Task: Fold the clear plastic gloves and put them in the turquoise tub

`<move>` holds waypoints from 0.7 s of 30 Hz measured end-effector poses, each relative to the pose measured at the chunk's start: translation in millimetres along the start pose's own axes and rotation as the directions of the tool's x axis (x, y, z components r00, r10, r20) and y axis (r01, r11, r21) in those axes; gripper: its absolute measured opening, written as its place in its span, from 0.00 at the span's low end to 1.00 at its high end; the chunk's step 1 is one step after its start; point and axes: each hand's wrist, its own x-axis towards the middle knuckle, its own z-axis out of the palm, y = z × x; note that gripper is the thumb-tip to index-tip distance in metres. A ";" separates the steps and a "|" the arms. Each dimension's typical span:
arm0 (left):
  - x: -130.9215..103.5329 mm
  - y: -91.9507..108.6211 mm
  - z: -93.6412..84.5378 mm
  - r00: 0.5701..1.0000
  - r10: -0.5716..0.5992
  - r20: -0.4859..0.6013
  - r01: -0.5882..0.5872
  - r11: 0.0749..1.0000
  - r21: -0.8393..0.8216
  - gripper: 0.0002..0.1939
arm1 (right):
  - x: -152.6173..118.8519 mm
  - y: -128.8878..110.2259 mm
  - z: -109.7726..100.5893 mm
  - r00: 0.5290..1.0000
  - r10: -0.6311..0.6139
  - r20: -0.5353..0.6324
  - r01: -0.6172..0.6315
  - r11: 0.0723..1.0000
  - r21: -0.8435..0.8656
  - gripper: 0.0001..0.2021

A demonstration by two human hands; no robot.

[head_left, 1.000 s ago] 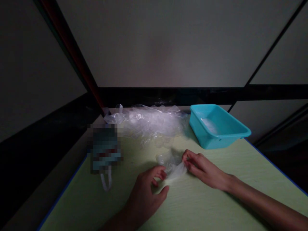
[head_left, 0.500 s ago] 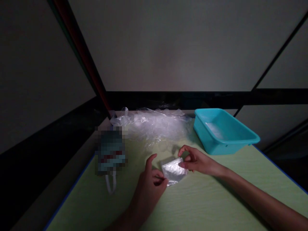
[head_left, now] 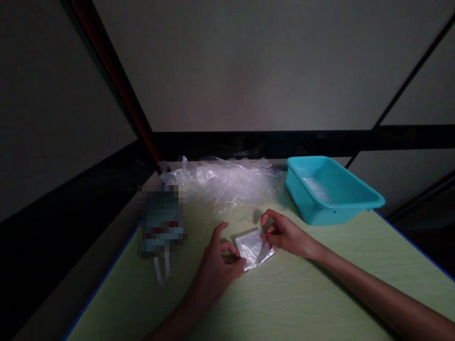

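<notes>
A small folded piece of clear plastic [head_left: 253, 249], shiny and roughly square, lies low over the table between my hands. My left hand [head_left: 220, 260] pinches its lower left corner between thumb and a finger, with the index finger raised and curved. At the upper right edge, my right hand [head_left: 284, 232] grips it with the thumb and curled fingers. Part of its right side is hidden under the right fingers. Beyond my hands spreads a heap of crumpled clear plastic bags [head_left: 234, 182].
A turquoise plastic basin [head_left: 327, 215] stands at the back right with a pale clear item [head_left: 316, 188] inside. On the left lies a blurred-out dark and teal object [head_left: 161, 220] with a white loop [head_left: 162, 274]. The pale green table [head_left: 302, 303] meets a wall behind.
The near flap of the folded plastic now lies flatter, and its outline looks neater. Both hands have shifted only slightly and keep their hold.
</notes>
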 end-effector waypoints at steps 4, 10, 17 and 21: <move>0.2 0.3 0.0 1.000 0.005 -0.006 -0.005 1.000 -0.003 0.36 | -3.8 -7.2 -2.4 0.992 -0.051 -0.119 0.046 0.998 -0.038 0.10; 1.2 -2.0 0.0 0.999 -0.042 -0.006 0.041 0.999 -0.022 0.38 | -23.8 -23.7 3.9 0.918 -0.394 -0.048 0.296 0.760 -0.578 0.10; 3.6 -2.6 -1.3 0.999 -0.042 0.013 0.043 0.998 -0.042 0.40 | -30.4 -15.0 25.7 0.904 -0.249 0.349 0.427 0.457 -0.780 0.33; 3.5 -1.3 -1.4 0.998 -0.059 0.024 0.060 0.996 -0.071 0.39 | -31.0 -10.7 27.4 0.920 -0.193 0.341 0.392 0.445 -0.805 0.36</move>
